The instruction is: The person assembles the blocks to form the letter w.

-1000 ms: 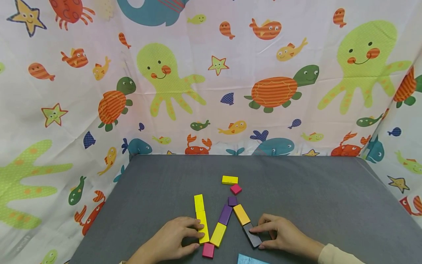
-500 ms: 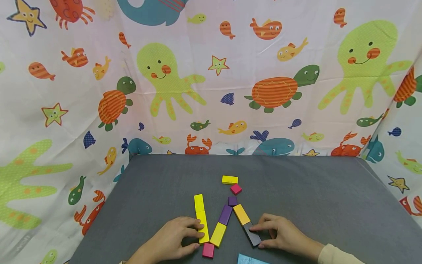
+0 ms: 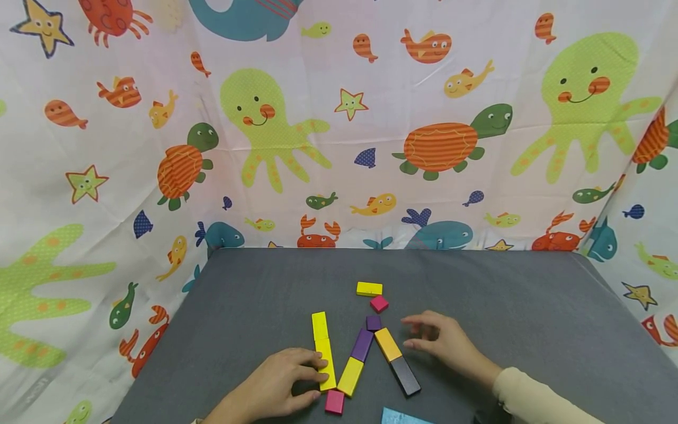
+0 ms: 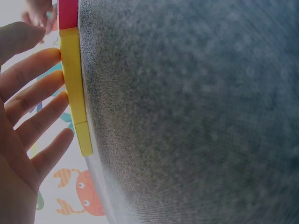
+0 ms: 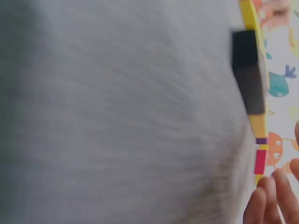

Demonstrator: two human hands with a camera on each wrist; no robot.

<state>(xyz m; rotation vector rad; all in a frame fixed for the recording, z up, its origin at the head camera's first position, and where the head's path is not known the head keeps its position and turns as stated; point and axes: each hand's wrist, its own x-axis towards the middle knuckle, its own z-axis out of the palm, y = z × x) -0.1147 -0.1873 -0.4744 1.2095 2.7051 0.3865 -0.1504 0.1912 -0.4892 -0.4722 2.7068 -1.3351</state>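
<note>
My left hand (image 3: pixel 283 380) rests its fingertips on the longer yellow block (image 3: pixel 325 365), which lines up with a shorter yellow block (image 3: pixel 320 327). In the left wrist view those fingers look fairly straight. A red cube (image 3: pixel 335 402) lies at the near end of this row, beside a second yellow block (image 3: pixel 351 377) that leads up to a purple block (image 3: pixel 362 345) and a purple cube (image 3: pixel 374 323). From that cube an orange block (image 3: pixel 388 344) and a black block (image 3: pixel 405 377) slant down rightward. My right hand (image 3: pixel 447 341) is to their right, fingers loosely bent, holding nothing.
Behind the row lie another red cube (image 3: pixel 379 304) and a yellow block (image 3: pixel 369 289). A light blue flat piece (image 3: pixel 404 417) shows at the front edge of the view. A printed sea-animal cloth (image 3: pixel 339 141) hangs behind the grey table (image 3: pixel 519 306).
My right hand has let go of the black block and moved up and to the right, away from it. The left hand has stayed in place on the yellow block.
</note>
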